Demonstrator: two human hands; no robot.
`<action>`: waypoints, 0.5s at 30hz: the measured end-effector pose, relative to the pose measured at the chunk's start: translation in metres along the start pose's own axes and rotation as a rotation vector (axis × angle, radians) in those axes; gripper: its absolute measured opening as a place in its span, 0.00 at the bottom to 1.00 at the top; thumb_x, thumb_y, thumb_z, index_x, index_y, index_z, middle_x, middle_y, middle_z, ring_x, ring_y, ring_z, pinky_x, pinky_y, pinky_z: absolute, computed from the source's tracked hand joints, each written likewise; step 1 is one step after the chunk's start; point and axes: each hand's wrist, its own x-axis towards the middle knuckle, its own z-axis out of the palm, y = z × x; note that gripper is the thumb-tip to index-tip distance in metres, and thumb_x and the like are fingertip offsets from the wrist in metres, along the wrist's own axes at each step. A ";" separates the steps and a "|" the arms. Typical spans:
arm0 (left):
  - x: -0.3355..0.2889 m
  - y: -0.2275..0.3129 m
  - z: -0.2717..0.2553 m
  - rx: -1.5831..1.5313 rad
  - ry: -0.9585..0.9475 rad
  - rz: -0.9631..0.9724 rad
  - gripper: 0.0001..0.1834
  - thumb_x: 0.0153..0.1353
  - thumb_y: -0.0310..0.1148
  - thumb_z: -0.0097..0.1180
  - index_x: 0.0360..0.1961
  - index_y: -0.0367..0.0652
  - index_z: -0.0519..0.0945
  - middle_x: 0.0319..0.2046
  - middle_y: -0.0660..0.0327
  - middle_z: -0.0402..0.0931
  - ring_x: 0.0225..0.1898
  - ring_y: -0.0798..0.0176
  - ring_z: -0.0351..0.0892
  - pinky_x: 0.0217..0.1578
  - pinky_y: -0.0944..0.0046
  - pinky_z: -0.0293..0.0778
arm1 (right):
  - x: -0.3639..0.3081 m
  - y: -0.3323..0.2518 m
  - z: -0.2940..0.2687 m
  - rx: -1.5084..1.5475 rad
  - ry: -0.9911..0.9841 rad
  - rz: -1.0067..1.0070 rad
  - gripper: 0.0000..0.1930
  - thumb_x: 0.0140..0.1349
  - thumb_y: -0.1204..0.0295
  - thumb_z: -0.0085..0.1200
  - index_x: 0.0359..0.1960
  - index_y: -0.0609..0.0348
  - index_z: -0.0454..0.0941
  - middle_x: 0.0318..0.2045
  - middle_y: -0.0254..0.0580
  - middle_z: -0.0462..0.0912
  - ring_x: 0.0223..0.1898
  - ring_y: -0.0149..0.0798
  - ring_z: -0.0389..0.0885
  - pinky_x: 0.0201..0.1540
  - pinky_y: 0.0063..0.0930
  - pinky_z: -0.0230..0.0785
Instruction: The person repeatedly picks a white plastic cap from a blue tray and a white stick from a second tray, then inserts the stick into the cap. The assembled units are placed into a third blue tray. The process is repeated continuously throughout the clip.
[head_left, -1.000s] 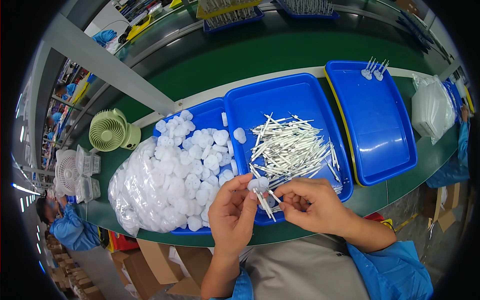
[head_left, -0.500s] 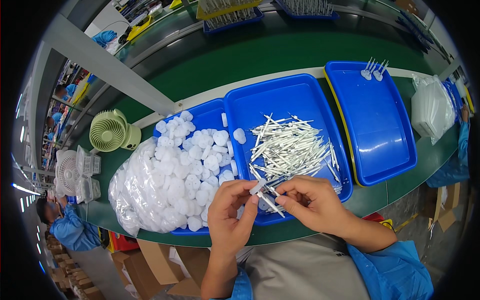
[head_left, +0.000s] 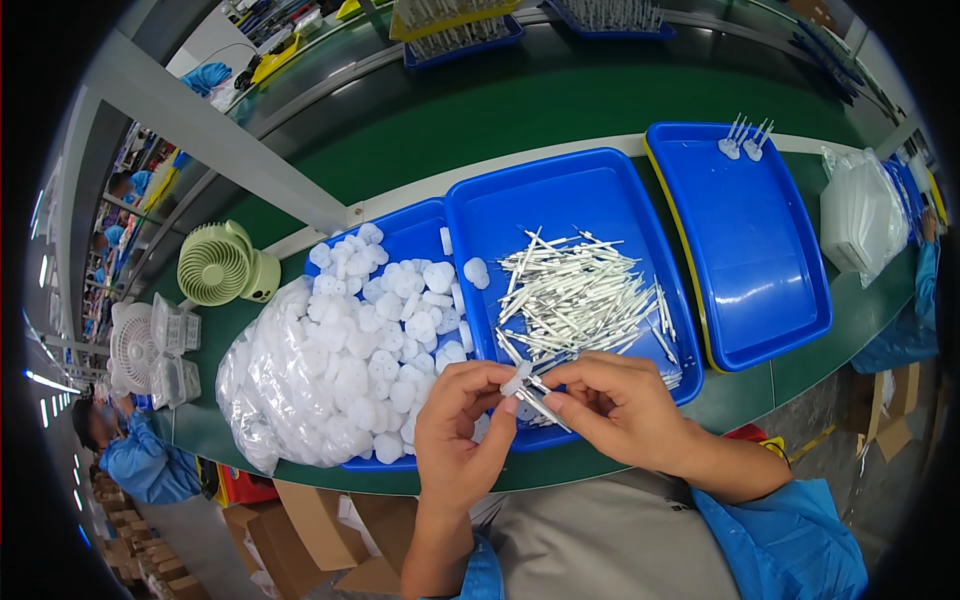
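Note:
A white, flower-shaped plastic disc (head_left: 515, 381) is pinched between the thumb and fingers of my left hand (head_left: 462, 425), above the near edge of the middle blue tray (head_left: 540, 195). My right hand (head_left: 630, 410) closes thumb and fingertips on a thin white rod (head_left: 545, 408) at the disc; more than one rod seems to stick out there, partly hidden by fingers. Just beyond both hands lies a heap of similar white rods (head_left: 585, 300). Loose white discs (head_left: 385, 320) fill the left blue tray (head_left: 415, 222), spilling from a clear plastic bag (head_left: 270, 385).
The right blue tray (head_left: 760, 270), stacked on a yellow one, bears two discs with upright rods (head_left: 729, 148) at its far end. A green fan (head_left: 214, 266) stands at the left. Bagged white parts (head_left: 855, 225) sit far right. Cardboard boxes (head_left: 320, 525) are below the table.
My right hand has shifted slightly left, bringing its fingertips closer to the disc. The disc has turned a little in my left hand, which stays nearly in place.

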 end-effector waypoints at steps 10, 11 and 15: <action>-0.001 -0.003 0.005 -0.048 0.051 -0.067 0.14 0.67 0.14 0.72 0.53 0.31 0.86 0.52 0.55 0.84 0.53 0.64 0.90 0.54 0.65 0.89 | 0.004 0.000 0.004 -0.044 0.051 -0.104 0.06 0.68 0.76 0.75 0.43 0.62 0.90 0.26 0.35 0.82 0.23 0.26 0.75 0.25 0.27 0.65; -0.001 -0.002 0.006 -0.024 0.057 -0.042 0.14 0.67 0.14 0.72 0.52 0.31 0.86 0.52 0.55 0.84 0.52 0.64 0.90 0.54 0.65 0.90 | 0.003 -0.001 0.004 -0.006 0.045 -0.056 0.06 0.68 0.76 0.75 0.42 0.62 0.90 0.26 0.35 0.82 0.23 0.26 0.75 0.25 0.27 0.65; -0.001 -0.006 0.008 0.057 0.064 0.033 0.13 0.67 0.14 0.72 0.51 0.30 0.86 0.53 0.53 0.85 0.51 0.64 0.90 0.55 0.64 0.91 | 0.000 -0.001 0.004 0.056 0.016 0.048 0.06 0.69 0.76 0.75 0.40 0.62 0.89 0.25 0.34 0.83 0.23 0.24 0.75 0.25 0.27 0.65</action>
